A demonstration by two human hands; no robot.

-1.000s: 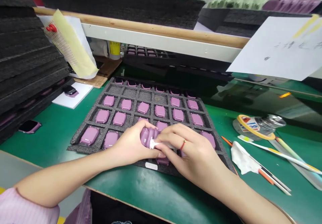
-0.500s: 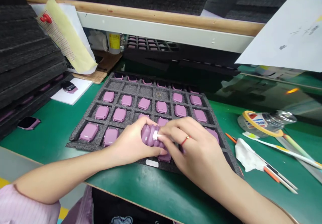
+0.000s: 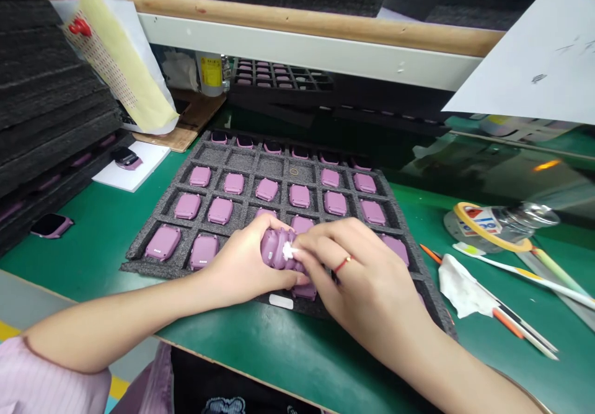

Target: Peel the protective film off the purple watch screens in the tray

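Note:
My left hand (image 3: 244, 259) is closed around a purple watch case (image 3: 269, 246), thumb below and fingers above it. It looks as if more than one purple piece is bunched there, but the fingers hide part of it. Between thumb and forefinger, my right hand (image 3: 367, 271) pinches a small white wad (image 3: 288, 251), pressed against the purple case. Whether the wad is cloth or cotton I cannot tell. Both hands are over a black foam tray (image 3: 134, 266) whose compartments hold several purple watch cases (image 3: 220, 211), mostly back side up.
On the right lie a toothbrush (image 3: 515, 270), a white cloth scrap (image 3: 465, 287), thin sticks and a clear bottle (image 3: 506, 222) with a yellow ring. At left are foam tray stacks (image 3: 56, 79), a loose watch (image 3: 52, 225) and a white pad (image 3: 149, 169). A shelf edge (image 3: 302, 45) crosses above.
The white wad has shifted slightly and changed shape against the purple case. Both hands keep nearly the same place, and the view has moved a little.

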